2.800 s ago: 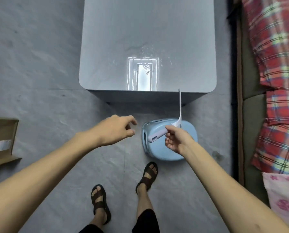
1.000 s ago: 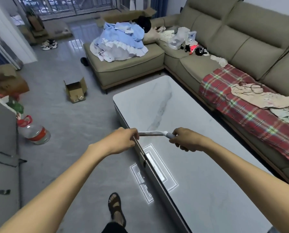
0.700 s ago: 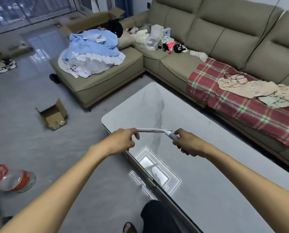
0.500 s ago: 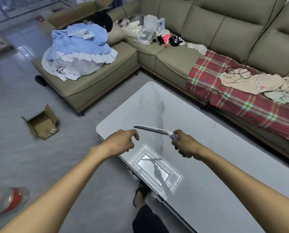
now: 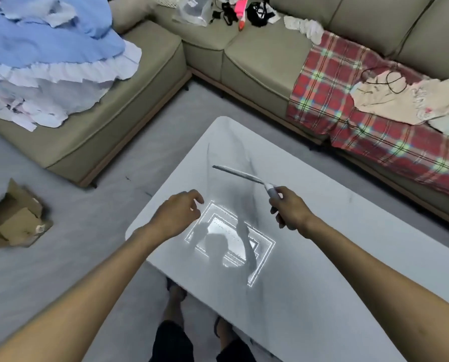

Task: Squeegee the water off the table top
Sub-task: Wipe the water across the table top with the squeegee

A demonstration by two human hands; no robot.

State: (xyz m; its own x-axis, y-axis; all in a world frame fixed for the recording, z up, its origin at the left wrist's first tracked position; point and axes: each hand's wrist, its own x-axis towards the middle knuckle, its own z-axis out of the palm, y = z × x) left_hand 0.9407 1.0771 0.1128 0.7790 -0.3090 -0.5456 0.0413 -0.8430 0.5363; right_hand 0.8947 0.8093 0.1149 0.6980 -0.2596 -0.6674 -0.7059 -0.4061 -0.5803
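Observation:
A pale grey marble table top [image 5: 322, 257] runs from the middle of the view to the lower right. My right hand [image 5: 290, 211] grips the handle of a light squeegee [image 5: 240, 175], whose blade points up and left and hangs above the table's far half. My left hand [image 5: 177, 216] hovers over the table's left edge with fingers loosely curled and nothing in it. A bright rectangular ceiling light reflection [image 5: 231, 241] lies on the top between my hands, with their shadows across it. Water on the surface is hard to make out.
A green L-shaped sofa [image 5: 257, 56] wraps the far side, close to the table, with a red plaid blanket [image 5: 374, 121] and a heap of blue and white laundry [image 5: 48, 61]. An open cardboard box [image 5: 14, 220] lies on the floor at left. My feet stand at the table's near edge.
I have walked from the table's end to its long side. My left hand has let go of the squeegee blade, and my right hand has carried the squeegee out over the table top.

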